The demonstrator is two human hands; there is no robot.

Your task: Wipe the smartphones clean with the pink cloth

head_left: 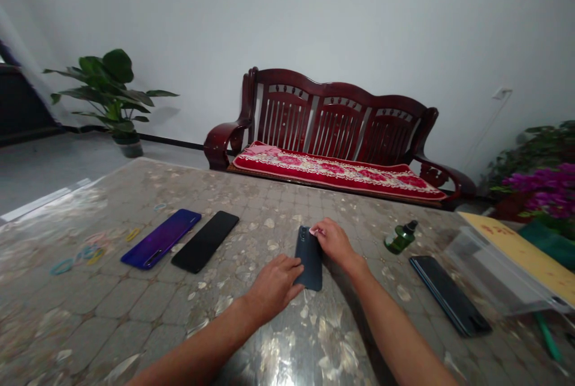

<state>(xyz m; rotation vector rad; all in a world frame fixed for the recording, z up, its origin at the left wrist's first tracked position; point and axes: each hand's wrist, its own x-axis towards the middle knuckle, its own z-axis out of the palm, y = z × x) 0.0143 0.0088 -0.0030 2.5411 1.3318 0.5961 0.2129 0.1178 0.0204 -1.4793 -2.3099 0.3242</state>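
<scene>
A dark grey phone [308, 263] lies flat on the patterned table [148, 314], straight ahead of me. My left hand [272, 287] rests on its near left corner, fingers curled against its edge. My right hand [333, 242] is at the phone's far end, fingers pinched on a small pale pink piece pressed to the top of the phone. To the left, a purple phone [160, 238] and a black phone [205, 241] sit side by side. Another dark phone [450, 295] is on the right.
A small green bottle [399, 238] lies near my right hand. Coloured rubber bands [85, 251] are scattered at the left. A clear plastic box [498, 272] with a yellow lid stands at the right. Behind the table are a wooden bench [332, 128] and potted plants [112, 96].
</scene>
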